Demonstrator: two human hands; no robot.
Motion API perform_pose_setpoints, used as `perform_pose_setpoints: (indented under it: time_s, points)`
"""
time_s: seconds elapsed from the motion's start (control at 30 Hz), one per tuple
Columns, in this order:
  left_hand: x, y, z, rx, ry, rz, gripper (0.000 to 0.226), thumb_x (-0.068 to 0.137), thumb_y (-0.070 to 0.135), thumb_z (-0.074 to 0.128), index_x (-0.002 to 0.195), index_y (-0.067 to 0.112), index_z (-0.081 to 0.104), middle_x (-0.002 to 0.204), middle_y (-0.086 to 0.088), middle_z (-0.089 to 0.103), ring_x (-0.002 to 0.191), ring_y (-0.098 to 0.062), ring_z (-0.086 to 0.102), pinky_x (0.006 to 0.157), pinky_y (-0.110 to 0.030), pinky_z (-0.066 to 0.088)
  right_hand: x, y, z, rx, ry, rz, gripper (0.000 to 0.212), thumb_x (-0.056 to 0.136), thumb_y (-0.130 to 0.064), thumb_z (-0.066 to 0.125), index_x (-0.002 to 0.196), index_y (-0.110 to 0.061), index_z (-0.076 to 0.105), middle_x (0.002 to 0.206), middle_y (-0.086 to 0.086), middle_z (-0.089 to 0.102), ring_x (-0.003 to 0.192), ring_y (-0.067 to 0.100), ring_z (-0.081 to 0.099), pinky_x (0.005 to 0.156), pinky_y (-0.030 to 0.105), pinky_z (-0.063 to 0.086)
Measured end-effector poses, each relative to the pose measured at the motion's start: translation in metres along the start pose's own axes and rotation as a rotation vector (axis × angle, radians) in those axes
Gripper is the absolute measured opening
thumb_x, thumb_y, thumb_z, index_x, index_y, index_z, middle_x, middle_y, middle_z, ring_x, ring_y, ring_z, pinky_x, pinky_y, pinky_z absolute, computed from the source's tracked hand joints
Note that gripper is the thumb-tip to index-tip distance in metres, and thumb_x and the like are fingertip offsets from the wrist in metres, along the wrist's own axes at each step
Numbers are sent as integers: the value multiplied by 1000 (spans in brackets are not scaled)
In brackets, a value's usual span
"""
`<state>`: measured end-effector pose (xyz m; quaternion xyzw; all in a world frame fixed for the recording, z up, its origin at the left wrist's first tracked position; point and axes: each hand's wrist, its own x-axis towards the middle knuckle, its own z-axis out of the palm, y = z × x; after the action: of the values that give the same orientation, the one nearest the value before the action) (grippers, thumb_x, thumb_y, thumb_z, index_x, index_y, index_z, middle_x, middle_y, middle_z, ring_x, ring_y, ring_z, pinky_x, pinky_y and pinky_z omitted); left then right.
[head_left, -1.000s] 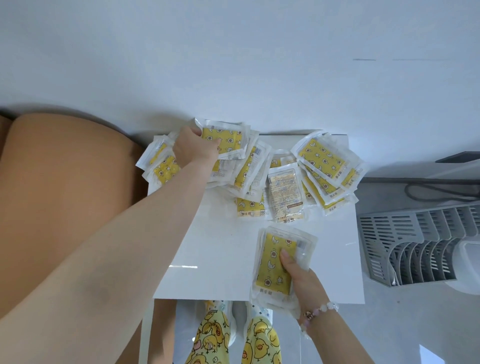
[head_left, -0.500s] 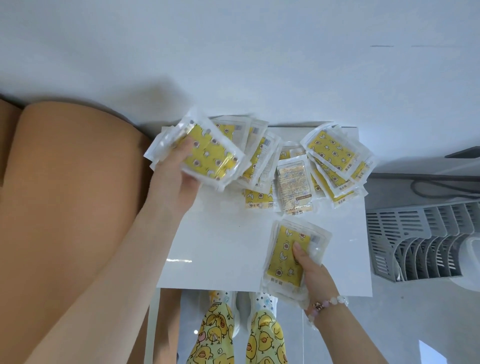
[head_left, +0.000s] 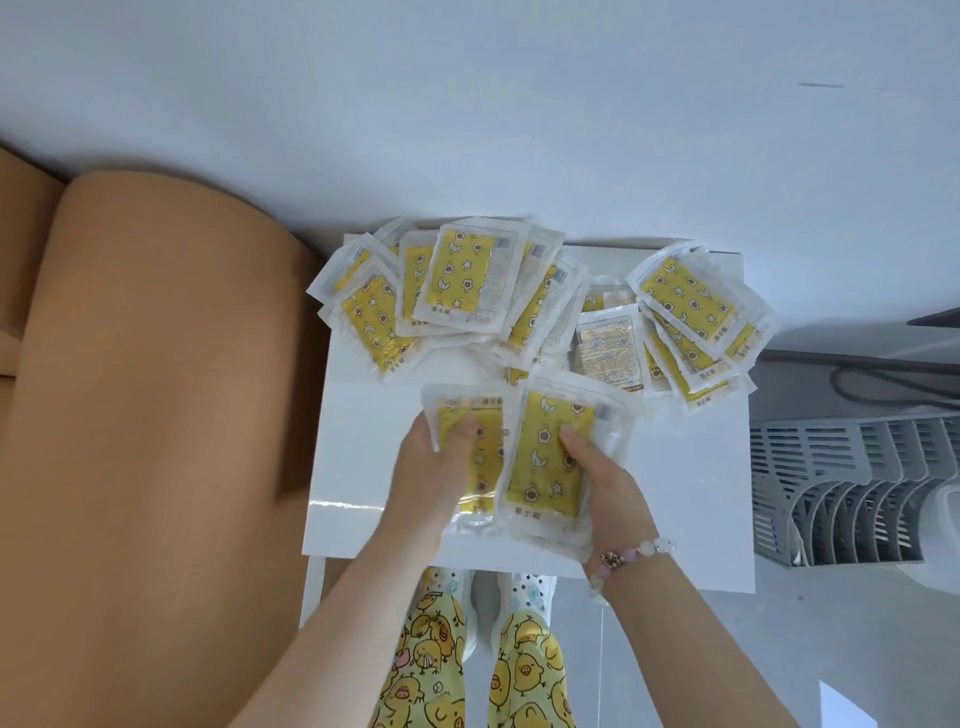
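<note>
Several clear packets with yellow printed inserts lie fanned across the far half of a small white table. My left hand grips one yellow packet over the table's near middle, thumb on top. My right hand grips a stack of yellow packets, thumb pressed on the top one. The two held bundles sit side by side and overlap at their inner edges. A pile of packets covers the far left corner, another pile the far right. One packet shows its printed back.
A tan sofa presses against the table's left side. A grey slatted rack stands on the floor to the right, with a dark cable behind it. My legs in yellow duck-print trousers are below the table's near edge.
My left hand lifted a packet from the far left pile and carried it back toward me, beside the stack in my right hand. My right hand stayed on its stack.
</note>
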<state>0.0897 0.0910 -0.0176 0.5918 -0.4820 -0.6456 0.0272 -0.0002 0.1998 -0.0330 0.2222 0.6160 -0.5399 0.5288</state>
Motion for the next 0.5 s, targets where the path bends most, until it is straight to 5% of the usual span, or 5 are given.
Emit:
perform_pose_setpoints:
  time_s: [0.1, 0.23, 0.4, 0.5]
  points:
    - [-10, 3, 13, 121, -130, 62, 40, 72, 39, 77, 102, 31, 52, 95, 14, 64, 86, 1, 63, 67, -16, 52, -3, 2, 9, -90, 57, -53, 28, 80, -32, 69, 96, -9, 70, 91, 12, 73, 80, 25, 68, 68, 30, 55]
    - [-1, -7, 14, 139, -153, 72, 76, 42, 43, 91, 104, 24, 52, 95, 7, 69, 87, -9, 68, 71, -27, 57, -3, 13, 12, 6, -2, -51, 58, 56, -51, 79, 99, -13, 71, 97, 10, 73, 90, 26, 70, 88, 43, 53]
    - [2, -15, 3, 136, -217, 48, 58, 59, 26, 89, 107, 21, 58, 95, 4, 72, 85, -12, 71, 71, -29, 58, 3, 22, 3, 48, -97, 65, 85, 45, -74, 76, 109, -17, 70, 109, 12, 70, 100, 31, 67, 94, 48, 49]
    - [-3, -16, -7, 27, -196, -2, 60, 57, 30, 82, 111, 16, 59, 99, -1, 72, 87, -16, 71, 72, -32, 59, -5, 21, 1, 102, -128, 48, 77, 53, -57, 83, 114, -10, 68, 110, 16, 69, 102, 35, 66, 94, 49, 48]
